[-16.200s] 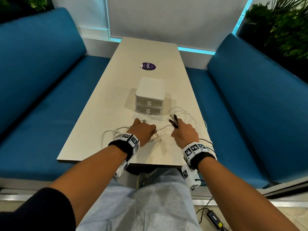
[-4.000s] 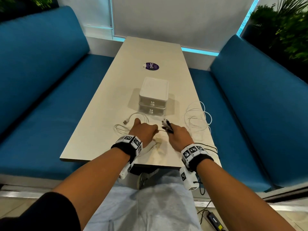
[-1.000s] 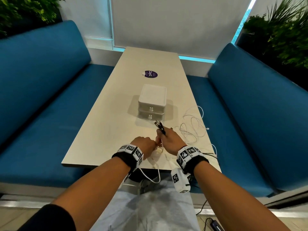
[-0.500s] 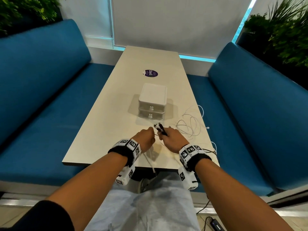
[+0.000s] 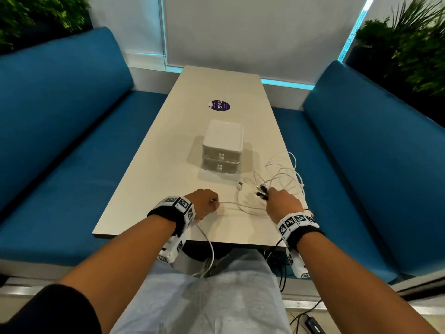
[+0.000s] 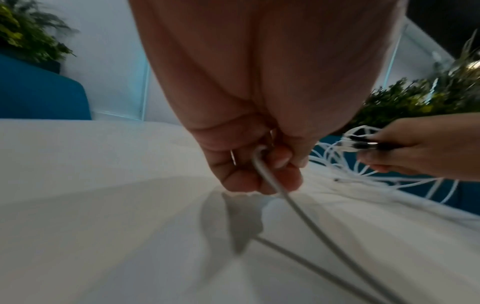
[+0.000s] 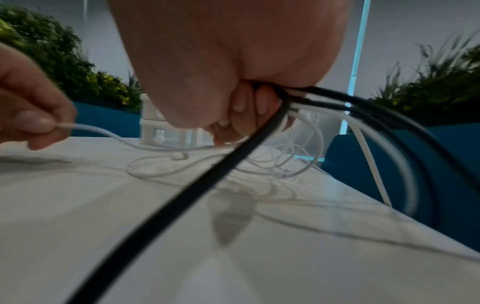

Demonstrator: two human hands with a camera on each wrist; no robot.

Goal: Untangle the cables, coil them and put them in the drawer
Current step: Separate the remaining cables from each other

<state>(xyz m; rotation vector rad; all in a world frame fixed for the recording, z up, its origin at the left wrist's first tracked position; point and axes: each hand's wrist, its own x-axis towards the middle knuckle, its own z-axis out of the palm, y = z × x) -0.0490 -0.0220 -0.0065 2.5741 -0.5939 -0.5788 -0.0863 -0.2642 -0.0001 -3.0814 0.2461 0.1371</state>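
Note:
My left hand (image 5: 204, 204) (image 6: 257, 162) grips a white cable (image 5: 230, 204) (image 6: 275, 185) near the table's front edge; the cable runs through the fist and hangs off the edge toward my lap. My right hand (image 5: 280, 203) (image 7: 241, 111) holds a bundle of black cables (image 7: 233, 160) and white cables, their plugs (image 5: 262, 190) sticking out past the fingers. A loose tangle of white cables (image 5: 281, 174) lies at the table's right edge. One white USB plug (image 5: 239, 185) lies free between the hands. The white two-drawer box (image 5: 222, 147) stands behind, both drawers closed.
The pale table (image 5: 168, 165) runs away from me between two blue benches (image 5: 60, 141). A purple sticker (image 5: 220, 105) lies beyond the box. Black cables hang off the front right corner (image 5: 277, 249) toward a power brick on the floor (image 5: 313, 325).
My hands have moved apart: the left slid left along the white cable, the right shifted right with its bundle. The white cable now stretches between them across the table.

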